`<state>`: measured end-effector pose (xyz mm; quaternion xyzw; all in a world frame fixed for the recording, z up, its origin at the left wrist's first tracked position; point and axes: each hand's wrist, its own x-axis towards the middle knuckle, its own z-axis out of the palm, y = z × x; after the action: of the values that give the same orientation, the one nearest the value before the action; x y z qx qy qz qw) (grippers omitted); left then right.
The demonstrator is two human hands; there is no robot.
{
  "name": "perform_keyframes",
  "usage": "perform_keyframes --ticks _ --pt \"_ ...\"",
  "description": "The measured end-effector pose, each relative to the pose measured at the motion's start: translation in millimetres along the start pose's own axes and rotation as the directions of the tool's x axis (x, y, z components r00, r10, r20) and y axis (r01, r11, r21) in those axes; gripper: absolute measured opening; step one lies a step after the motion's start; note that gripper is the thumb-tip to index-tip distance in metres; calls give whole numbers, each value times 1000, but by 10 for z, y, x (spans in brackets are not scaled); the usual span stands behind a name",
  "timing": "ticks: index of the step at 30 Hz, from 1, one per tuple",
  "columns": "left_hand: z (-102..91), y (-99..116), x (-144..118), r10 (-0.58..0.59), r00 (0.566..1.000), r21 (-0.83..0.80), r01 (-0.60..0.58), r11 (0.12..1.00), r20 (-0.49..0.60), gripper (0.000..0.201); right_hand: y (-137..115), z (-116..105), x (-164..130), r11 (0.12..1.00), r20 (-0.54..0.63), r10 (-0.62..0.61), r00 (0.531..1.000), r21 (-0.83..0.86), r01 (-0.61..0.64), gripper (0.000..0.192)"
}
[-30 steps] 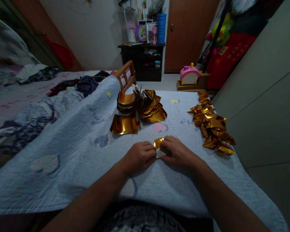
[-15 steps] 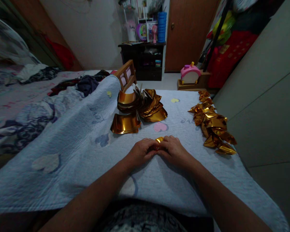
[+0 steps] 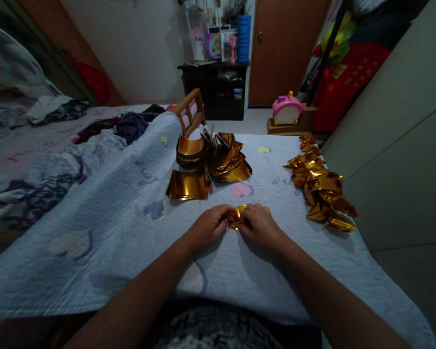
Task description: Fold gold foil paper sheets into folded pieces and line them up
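A small folded piece of gold foil paper (image 3: 237, 224) sits between my two hands, just above the light blue quilted cover (image 3: 131, 271). My left hand (image 3: 212, 224) pinches its left side. On the other side, the thumb and fingers of my right hand (image 3: 259, 224) grip it, covering part of the foil. Beyond my hands lie curved stacks of gold foil sheets (image 3: 191, 185), fanned out in several bundles. To the right, a row of folded gold foil pieces (image 3: 321, 186) is heaped along the edge of the cover.
A wooden frame with pink panels (image 3: 191, 112) stands behind the foil stacks. Rumpled clothes and bedding (image 3: 105, 140) lie at the left. A pale cabinet (image 3: 396, 145) borders the right side. Further back are a pink toy (image 3: 287, 110) and a dark shelf (image 3: 214, 92).
My thumbs have come apart, so more of the gold foil paper shows between my hands. My left hand has shifted slightly left. The stacks and the folded heap stay put.
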<state>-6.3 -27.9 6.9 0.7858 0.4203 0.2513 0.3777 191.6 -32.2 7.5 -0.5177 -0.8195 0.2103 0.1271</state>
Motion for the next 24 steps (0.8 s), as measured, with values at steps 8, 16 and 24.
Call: perform_keyframes --ticks 8,16,24 --pt "17 -1 15 53 998 86 -54 995 19 22 9 33 4 1000 -35 5 999 20 -4 10" --pt "16 -8 26 64 997 107 -69 992 52 24 -16 33 17 999 -14 28 1000 -36 -28 8" --pt "24 -6 21 68 997 122 -73 990 47 18 -45 26 14 997 -15 42 999 -56 -43 9"
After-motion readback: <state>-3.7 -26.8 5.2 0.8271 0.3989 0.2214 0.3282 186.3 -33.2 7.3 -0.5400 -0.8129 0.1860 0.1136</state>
